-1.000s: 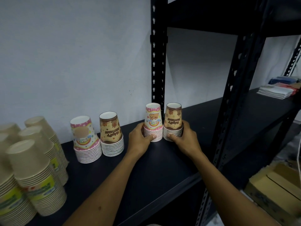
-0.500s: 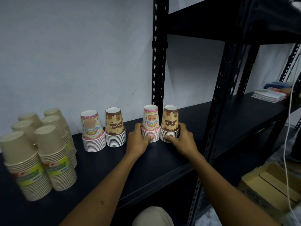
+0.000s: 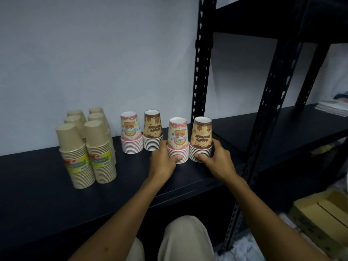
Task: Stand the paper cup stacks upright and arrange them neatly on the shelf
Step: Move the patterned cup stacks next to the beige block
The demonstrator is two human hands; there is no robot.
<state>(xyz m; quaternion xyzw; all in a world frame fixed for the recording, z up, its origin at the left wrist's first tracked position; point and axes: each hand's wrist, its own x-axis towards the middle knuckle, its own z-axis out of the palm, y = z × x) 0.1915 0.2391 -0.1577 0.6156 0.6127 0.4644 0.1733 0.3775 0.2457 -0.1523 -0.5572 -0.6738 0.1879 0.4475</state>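
Note:
Two upside-down cup stacks stand side by side on the black shelf [image 3: 47, 194]: a pink stack [image 3: 178, 136] and a brown stack [image 3: 201, 136]. My left hand [image 3: 163, 162] grips the base of the pink stack. My right hand [image 3: 216, 161] grips the base of the brown stack. Behind and to their left stand a second pink stack [image 3: 130, 134] and a second brown stack [image 3: 153, 130], both upright. Farther left is a tight cluster of several tall beige cup stacks [image 3: 88, 147].
A black perforated upright [image 3: 201, 59] rises just behind the held stacks, another post [image 3: 269, 102] to the right. Folded papers [image 3: 333, 109] lie on the far right of the shelf. A cardboard box [image 3: 320, 219] sits on the floor at lower right.
The two held stacks have slid toward the shelf's front edge and a little left with both hands on them. The view has shifted, so the beige stacks now sit further right in frame.

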